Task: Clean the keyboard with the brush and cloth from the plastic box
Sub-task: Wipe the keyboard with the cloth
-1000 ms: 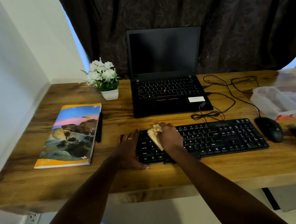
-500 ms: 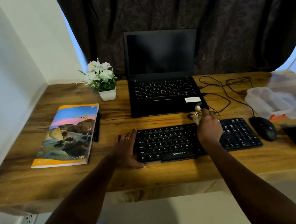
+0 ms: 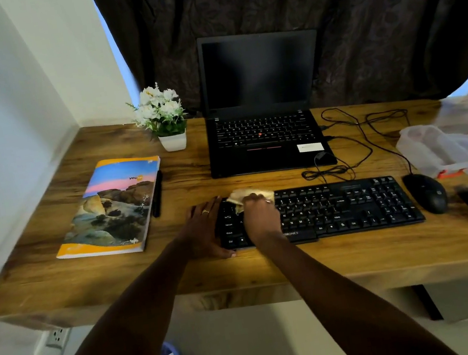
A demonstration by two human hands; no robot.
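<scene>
Dark curtains hang behind a wooden table (image 3: 330,260), where a book (image 3: 115,207) lies at the left and the left hand (image 3: 203,227) rests flat, fingers straight and holding nothing, against the left end of the black keyboard (image 3: 337,207). Just right of it, the right hand (image 3: 261,217) is curled over a yellowish cloth (image 3: 244,195), pressing it onto the keys near the keyboard's far left corner, with the cloth sticking out beyond the knuckles. Farther right sit a mouse (image 3: 426,192) and the clear plastic box (image 3: 447,151), well apart from both hands.
</scene>
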